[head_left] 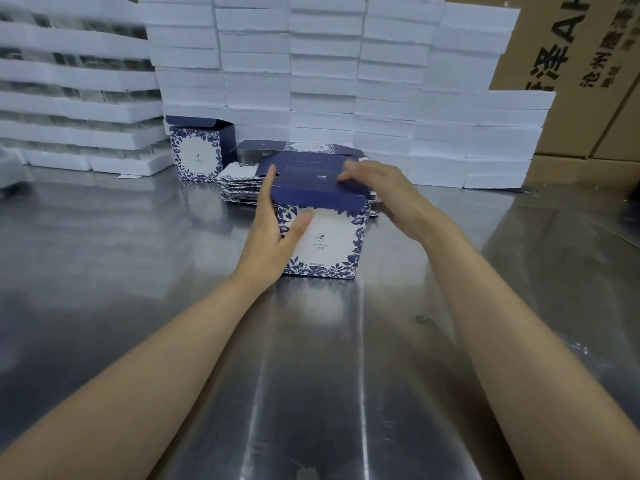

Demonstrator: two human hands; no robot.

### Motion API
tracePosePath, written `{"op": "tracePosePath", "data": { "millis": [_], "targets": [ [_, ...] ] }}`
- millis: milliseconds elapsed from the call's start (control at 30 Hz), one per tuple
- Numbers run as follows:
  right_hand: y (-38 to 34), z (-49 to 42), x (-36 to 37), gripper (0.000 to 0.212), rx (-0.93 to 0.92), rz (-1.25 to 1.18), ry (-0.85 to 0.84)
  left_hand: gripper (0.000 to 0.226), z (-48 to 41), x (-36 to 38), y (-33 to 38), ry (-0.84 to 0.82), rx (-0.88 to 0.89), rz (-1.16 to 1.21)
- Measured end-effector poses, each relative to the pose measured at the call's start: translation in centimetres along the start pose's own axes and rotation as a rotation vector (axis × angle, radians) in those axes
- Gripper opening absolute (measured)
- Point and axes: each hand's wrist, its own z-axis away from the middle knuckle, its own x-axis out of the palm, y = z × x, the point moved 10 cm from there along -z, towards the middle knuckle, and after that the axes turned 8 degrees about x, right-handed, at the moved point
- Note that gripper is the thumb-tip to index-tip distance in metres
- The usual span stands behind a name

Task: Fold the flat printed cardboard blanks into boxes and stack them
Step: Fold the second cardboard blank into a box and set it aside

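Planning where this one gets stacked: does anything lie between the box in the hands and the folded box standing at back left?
Yes. A low pile of flat blue-and-white printed blanks lies on the steel table between the blue-and-white floral cardboard box and the folded open-topped floral box. Lifted over, it should clear.
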Motion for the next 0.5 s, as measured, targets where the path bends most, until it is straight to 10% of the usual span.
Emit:
{"op": "tracePosePath", "data": {
  "millis": [167,500],
  "targets": [
    [-1.3,0.8,1.0,0.043,-0.149,0.441,-0.103,0.069,0.0,-0.1,0.4,0.0,0.083,-0.057],
    [-2.0,1.1,0.0,0.027,-0.252,0.409,0.127,0.036,-0.7,-0.5,2.0,-0.014,0.204,-0.197]
  ]
}}
